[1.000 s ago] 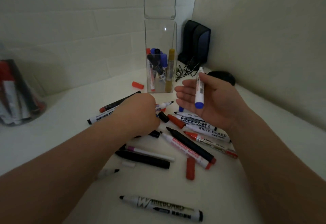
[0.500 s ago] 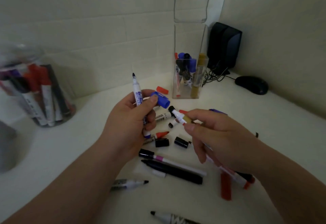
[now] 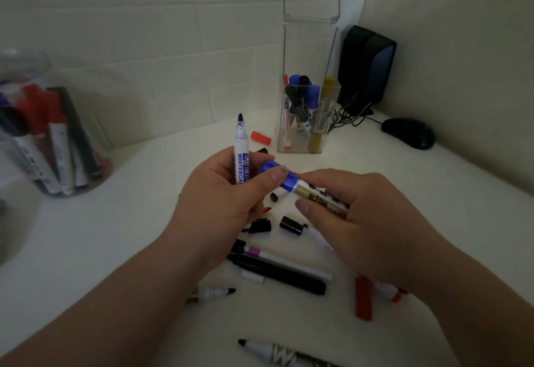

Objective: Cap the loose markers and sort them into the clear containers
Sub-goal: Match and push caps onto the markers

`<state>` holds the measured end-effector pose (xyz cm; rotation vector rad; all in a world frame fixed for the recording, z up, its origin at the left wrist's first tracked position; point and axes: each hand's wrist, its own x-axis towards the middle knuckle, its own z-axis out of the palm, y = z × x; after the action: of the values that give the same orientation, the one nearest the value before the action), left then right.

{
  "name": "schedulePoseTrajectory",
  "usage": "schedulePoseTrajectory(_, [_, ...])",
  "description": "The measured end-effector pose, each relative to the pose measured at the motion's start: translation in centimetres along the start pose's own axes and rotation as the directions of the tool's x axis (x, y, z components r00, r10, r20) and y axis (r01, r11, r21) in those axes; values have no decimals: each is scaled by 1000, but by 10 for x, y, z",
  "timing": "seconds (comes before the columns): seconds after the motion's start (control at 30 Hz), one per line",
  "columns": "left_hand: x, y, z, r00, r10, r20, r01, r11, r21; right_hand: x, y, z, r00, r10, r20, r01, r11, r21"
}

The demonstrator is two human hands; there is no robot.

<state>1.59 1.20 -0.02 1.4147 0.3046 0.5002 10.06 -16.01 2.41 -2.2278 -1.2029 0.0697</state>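
**Blue cap meets a gold-banded marker**

White tabletop (image 3: 144, 236) in a dim, tiled corner carries the whole job. Above its middle, the blue cap (image 3: 277, 177) sits over the tip end of the gold-banded marker (image 3: 320, 200); whether it is fully seated I cannot tell. The right hand (image 3: 361, 222) is wrapped round that marker's barrel. The left hand (image 3: 219, 202) pinches the cap under its thumb and also grips a blue whiteboard marker (image 3: 241, 158), upright with its tip bare.

Below the hands lie 2 black caps (image 3: 291, 225), a long black marker (image 3: 277, 275) and a red cap (image 3: 363, 300). Another uncapped marker (image 3: 283, 356) lies at the near edge. The tall clear container (image 3: 307, 57) stands toward the far right corner, already holding several markers. A round clear jar (image 3: 101, 164) with more sits by the left edge.

This looks like the capping step, with much sorting left. The next move calls for a straight push along the barrel until the cap seats. The blue marker also needs a cap, so a colour check seems wise.
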Motion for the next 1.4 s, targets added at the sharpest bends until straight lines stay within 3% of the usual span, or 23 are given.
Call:
schedulePoseTrajectory(0.2, [-5,1,7,1000,9,-17,-11,995,-94,-1,-5,1,996,-49,-77,47,999,-21])
schedulePoseTrajectory(0.33, [-8,3,12,1000,8,8,-7,991,-137,1,-10,-4,998,60,26,-65,974,216])
schedulePoseTrajectory(0.43, [-10,6,14,1000,28,9,-27,992,-127,2,-14,-6,950,218,225,-306,799,517])
schedulePoseTrajectory(0.57, [-10,9,13,999,43,-21,-45,994,-104,3,-18,-4,846,292,447,-532,389,752])
schedulePoseTrajectory(0.63, [-10,10,12,999,39,-26,-41,996,-74,5,-18,-1,831,296,470,-553,348,757])
schedulePoseTrajectory(0.7, [-7,9,10,999,25,-27,-26,999,-33,6,-17,3,850,313,424,-525,428,736])
schedulePoseTrajectory(0.8, [-5,5,9,1000,-3,-19,4,999,45,8,-18,8,904,295,308,-426,645,634])
schedulePoseTrajectory(0.9, [-4,3,12,998,-52,23,53,996,-71,9,-20,8,942,295,160,-335,808,485])
schedulePoseTrajectory(1.07, [6,10,8,971,-239,-20,226,939,-260,13,-32,-8,951,310,5,-279,848,451])
schedulePoseTrajectory(1.17, [0,11,2,988,-114,-109,115,993,6,30,-40,-30,949,241,-202,-154,917,369])
schedulePoseTrajectory(1.3, [0,9,-7,986,37,-165,-15,991,133,72,-41,-69,838,84,-539,40,976,215])
schedulePoseTrajectory(1.4, [3,10,-12,980,25,-196,-21,1000,20,111,-32,-89,715,20,-699,95,988,125])
